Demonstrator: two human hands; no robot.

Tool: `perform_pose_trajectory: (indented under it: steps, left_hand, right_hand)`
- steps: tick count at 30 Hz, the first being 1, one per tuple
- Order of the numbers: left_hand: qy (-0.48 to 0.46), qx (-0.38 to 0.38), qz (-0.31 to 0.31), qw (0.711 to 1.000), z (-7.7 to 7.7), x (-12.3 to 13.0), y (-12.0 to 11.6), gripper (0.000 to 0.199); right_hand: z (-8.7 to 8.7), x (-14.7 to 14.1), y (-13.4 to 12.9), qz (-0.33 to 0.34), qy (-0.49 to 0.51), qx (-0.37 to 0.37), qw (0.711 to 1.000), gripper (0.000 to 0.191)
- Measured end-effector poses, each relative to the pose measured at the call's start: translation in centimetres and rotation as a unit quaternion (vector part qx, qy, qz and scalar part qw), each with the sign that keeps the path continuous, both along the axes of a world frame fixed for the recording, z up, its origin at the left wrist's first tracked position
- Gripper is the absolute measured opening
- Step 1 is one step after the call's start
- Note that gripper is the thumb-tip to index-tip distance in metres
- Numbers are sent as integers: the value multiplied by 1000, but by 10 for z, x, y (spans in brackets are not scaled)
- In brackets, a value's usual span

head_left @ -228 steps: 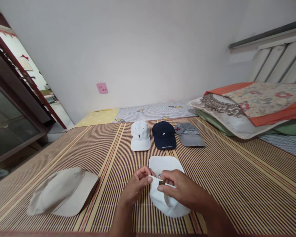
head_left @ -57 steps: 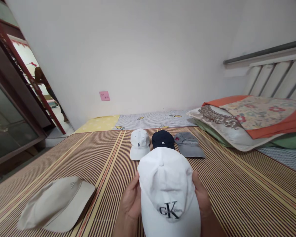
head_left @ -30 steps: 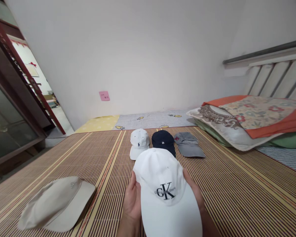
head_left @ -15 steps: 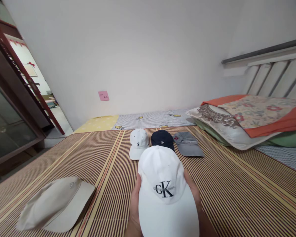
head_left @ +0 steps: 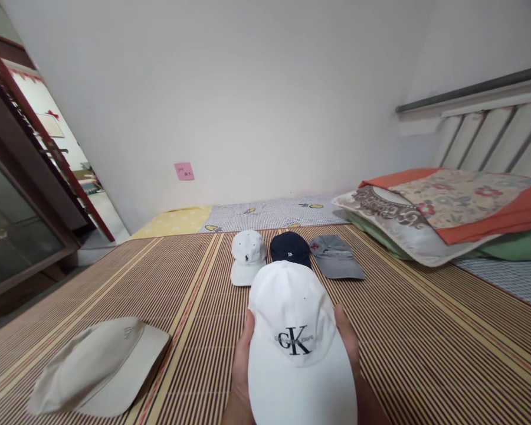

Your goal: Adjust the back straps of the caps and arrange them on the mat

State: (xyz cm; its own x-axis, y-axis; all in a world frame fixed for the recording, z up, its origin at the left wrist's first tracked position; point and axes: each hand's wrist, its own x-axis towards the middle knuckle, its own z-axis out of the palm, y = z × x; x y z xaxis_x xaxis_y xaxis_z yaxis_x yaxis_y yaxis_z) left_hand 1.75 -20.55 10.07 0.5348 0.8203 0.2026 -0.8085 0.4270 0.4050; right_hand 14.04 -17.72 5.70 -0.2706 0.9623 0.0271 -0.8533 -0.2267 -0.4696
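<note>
A white baseball cap (head_left: 287, 313) with dark lettering on its front is held up between my two hands, its brim pointing down toward me. My left hand (head_left: 242, 360) grips its left side, thumb along the edge. On the opposite side my right hand (head_left: 348, 339) does the same; the other fingers of both hands are hidden behind the cap. Beyond it lie a smaller-looking white cap (head_left: 248, 254), a navy cap (head_left: 289, 245) partly covered by the held one, and a grey cap (head_left: 336, 257), side by side. A beige cap (head_left: 97, 366) rests at the near left.
A striped bamboo mat (head_left: 194, 360) covers the bed. At the right are stacked pillows (head_left: 425, 230) below a white slatted headboard (head_left: 491, 130). Along the white wall runs a checked sheet (head_left: 265, 213). A pink note (head_left: 184, 171) sticks to the wall; a doorway opens at the left.
The view has shifted very slightly. My right thumb sits marginally farther out along the cap's side; the held cap and the other caps otherwise look unchanged.
</note>
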Motion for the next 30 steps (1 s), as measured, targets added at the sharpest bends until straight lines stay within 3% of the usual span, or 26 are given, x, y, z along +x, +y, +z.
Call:
perform_pose_trajectory:
  steps: [5, 10, 24, 30]
  left_hand:
    - [73, 1, -3, 997, -25, -15, 12, 91]
    - [84, -11, 4, 996, -45, -27, 22, 80]
    - [85, -22, 41, 995, -54, -33, 22, 80]
    - [84, -17, 26, 996, -57, -37, 28, 82]
  right_hand:
    - [10, 2, 4, 75, -13, -14, 997, 70]
    - [17, -1, 4, 112, -13, -20, 993, 80]
    - [31, -9, 4, 119, 68, -80, 987, 70]
    - [17, -3, 17, 68, 60, -80, 993, 71]
